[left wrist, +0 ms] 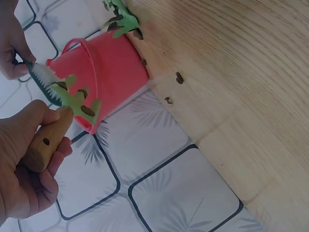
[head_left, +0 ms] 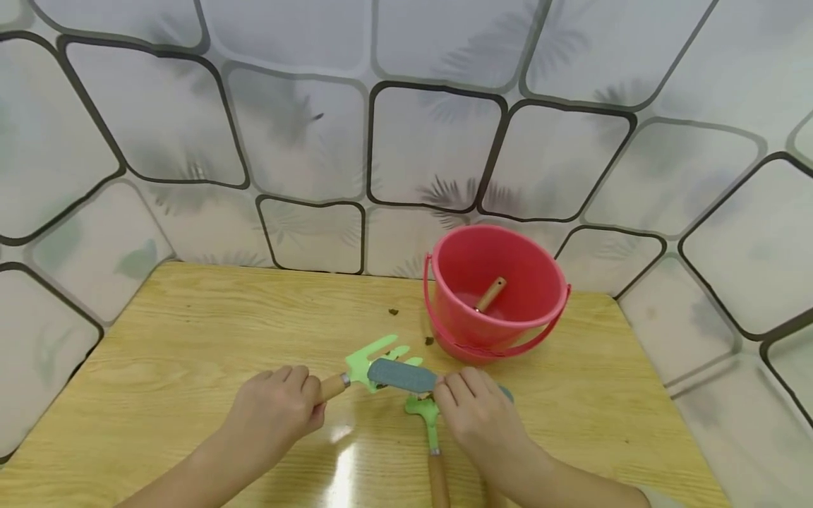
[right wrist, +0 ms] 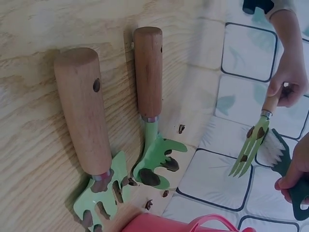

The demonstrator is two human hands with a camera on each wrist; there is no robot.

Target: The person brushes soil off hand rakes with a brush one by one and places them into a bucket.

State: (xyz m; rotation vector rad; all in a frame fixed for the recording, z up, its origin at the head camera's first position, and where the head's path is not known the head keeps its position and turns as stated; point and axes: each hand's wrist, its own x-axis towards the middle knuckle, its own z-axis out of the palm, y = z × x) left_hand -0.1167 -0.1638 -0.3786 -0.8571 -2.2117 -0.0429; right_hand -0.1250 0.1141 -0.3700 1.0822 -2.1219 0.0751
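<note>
Pink bucket (head_left: 464,326) at back. In front of it, my left hand (head_left: 282,398) grips the green fork (head_left: 360,367); right hand (head_left: 479,409) clamps 1 brush (head_left: 403,375), bristles at the tines. I'd brace the fork, stroke tipward, work brown bits (left wrist: 88,111) off.

Head view: above the table (head_left: 222,317), facing forward and down; middle range; wall (head_left: 305,134) across the top, left hand (head_left: 279,403) and right hand (head_left: 485,427) low.
Left wrist view: close beside the left hand, tilted, facing the wall and bucket (left wrist: 120,65); table upper right.
Right wrist view: tilted; two wooden handles (right wrist: 84,116) very near, bucket at lower edge, left hand farther off.
Shared by both wrist views: fork (left wrist: 74,100), brush (left wrist: 44,76), bucket, wall, part of the table.
</note>
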